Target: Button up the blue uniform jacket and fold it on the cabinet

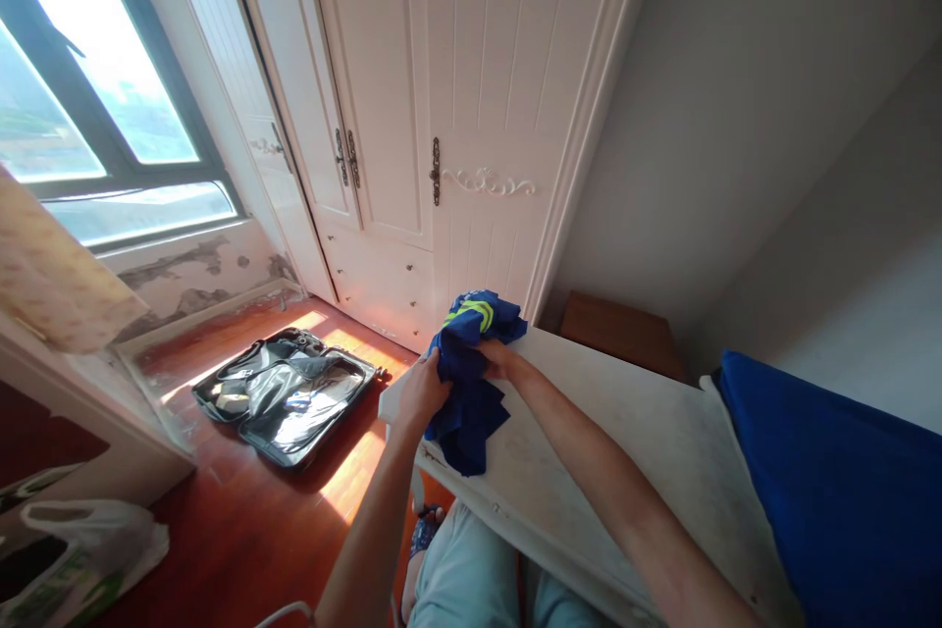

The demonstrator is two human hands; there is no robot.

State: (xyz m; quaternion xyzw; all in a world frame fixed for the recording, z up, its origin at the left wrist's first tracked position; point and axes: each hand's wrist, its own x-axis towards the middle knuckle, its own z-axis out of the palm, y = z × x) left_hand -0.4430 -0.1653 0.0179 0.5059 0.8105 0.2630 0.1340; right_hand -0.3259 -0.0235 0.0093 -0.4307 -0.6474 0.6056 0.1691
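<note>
A dark blue garment [467, 368] with bright yellow-green stripes is bunched up at the far left end of a white surface [589, 422]. My left hand [425, 391] grips its left side, fingers closed on the cloth. On the other side my right hand [501, 360] holds the fabric, its fingertips partly hidden in the folds. The lower part of the garment hangs down over the near edge of the surface. What kind of garment it is cannot be made out.
An open black suitcase [287, 397] with things inside lies on the reddish wood floor [221, 520]. Behind stands a white wardrobe [383, 98]. Blue fabric [824, 491] covers the right end; a brown box-like piece [622, 332] sits by the wall. A plastic bag [110, 549] is lower left.
</note>
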